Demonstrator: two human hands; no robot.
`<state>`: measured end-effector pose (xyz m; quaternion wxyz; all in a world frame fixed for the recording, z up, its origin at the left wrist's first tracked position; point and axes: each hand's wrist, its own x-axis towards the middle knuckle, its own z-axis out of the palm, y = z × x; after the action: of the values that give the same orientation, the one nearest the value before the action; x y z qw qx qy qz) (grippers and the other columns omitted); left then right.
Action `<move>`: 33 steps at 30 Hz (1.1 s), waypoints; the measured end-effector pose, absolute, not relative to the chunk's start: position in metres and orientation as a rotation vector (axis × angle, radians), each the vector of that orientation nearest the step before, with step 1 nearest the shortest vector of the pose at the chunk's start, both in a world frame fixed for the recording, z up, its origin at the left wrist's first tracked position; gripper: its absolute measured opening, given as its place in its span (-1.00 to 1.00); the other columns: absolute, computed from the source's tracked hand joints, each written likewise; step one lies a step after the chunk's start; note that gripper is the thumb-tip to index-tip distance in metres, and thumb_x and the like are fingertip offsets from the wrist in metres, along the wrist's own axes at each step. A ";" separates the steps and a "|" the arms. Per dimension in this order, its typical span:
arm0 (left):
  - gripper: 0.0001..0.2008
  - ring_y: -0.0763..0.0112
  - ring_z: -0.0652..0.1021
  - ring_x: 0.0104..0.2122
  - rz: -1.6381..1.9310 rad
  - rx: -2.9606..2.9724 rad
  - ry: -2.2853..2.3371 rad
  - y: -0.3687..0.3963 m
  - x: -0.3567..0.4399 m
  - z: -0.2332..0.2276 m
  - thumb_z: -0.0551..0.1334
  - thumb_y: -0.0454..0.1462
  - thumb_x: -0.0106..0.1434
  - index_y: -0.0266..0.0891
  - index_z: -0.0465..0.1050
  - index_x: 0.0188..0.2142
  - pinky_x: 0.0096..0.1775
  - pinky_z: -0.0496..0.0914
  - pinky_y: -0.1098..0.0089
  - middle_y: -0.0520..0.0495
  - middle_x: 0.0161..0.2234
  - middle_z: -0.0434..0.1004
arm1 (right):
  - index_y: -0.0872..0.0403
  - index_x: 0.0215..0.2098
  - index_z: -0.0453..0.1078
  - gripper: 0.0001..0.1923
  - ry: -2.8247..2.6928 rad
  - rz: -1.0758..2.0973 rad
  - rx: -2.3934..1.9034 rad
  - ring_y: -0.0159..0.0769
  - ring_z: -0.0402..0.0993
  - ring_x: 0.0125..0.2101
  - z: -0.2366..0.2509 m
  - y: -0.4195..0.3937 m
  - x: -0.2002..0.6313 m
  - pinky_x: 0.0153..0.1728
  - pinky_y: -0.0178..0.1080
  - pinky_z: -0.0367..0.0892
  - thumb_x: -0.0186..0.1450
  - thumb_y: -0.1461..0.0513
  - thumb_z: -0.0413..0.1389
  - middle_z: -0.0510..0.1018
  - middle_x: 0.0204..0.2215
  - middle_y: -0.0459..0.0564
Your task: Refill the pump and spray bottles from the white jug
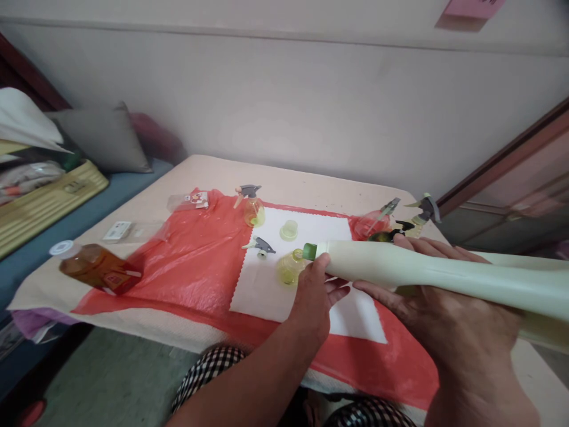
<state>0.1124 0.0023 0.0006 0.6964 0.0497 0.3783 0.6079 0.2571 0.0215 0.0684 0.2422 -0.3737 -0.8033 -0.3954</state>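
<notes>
Right hand (448, 308): nearest the front edge of the table, palm cupped under the body of a large pale-green bottle (427, 270), fingers stretched along its far side and gripping it.
Left hand (316, 296): just beyond, fingers loosely curled, thumb and fingertips pinching the bottle's neck just behind its green cap (310, 251).
Large bottle: held tipped on its side above the table, cap pointing left over a small yellow bottle (291, 267).
Small yellow bottle: open-topped, on the white cloth (267, 284), touching the left hand's fingers.
Red plastic sheet (186, 261): spread under the cloth, across the middle of the table (213, 172).
Grey trigger sprayer (260, 246): loose on the cloth, just beyond its left edge a little cup (288, 229) stands farther back.
Amber bottle (95, 268): lying at the table's left edge.
Yellow spray bottle (252, 207): upright toward the far edge.
Spray bottles (400, 222): clustered at the far right corner.
</notes>
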 end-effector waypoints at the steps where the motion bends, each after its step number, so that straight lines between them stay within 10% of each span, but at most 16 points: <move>1: -0.58 0.30 0.59 -0.25 1.356 0.112 0.844 0.003 0.112 0.001 0.23 -0.06 0.29 -0.31 0.44 0.00 -0.13 0.47 0.25 -0.26 -0.10 0.55 | 0.26 0.11 0.37 -0.28 -2.198 -1.083 -1.025 0.03 0.60 -0.15 0.069 0.021 0.257 -0.07 -0.05 0.41 0.26 -0.14 0.17 0.65 -0.18 0.17; 33: -0.58 0.31 0.59 -0.27 1.345 0.105 0.826 0.002 0.113 0.003 0.23 -0.07 0.29 -0.32 0.43 0.00 -0.15 0.46 0.28 -0.25 -0.12 0.56 | 0.30 0.11 0.38 -0.27 -2.221 -1.074 -1.034 0.05 0.59 -0.12 0.072 0.019 0.257 -0.08 -0.03 0.40 0.29 -0.15 0.14 0.63 -0.18 0.18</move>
<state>0.1125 0.0021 0.0026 0.7031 0.0472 0.3710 0.6047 0.2570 0.0194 0.0718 0.2310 -0.3762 -0.8078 -0.3906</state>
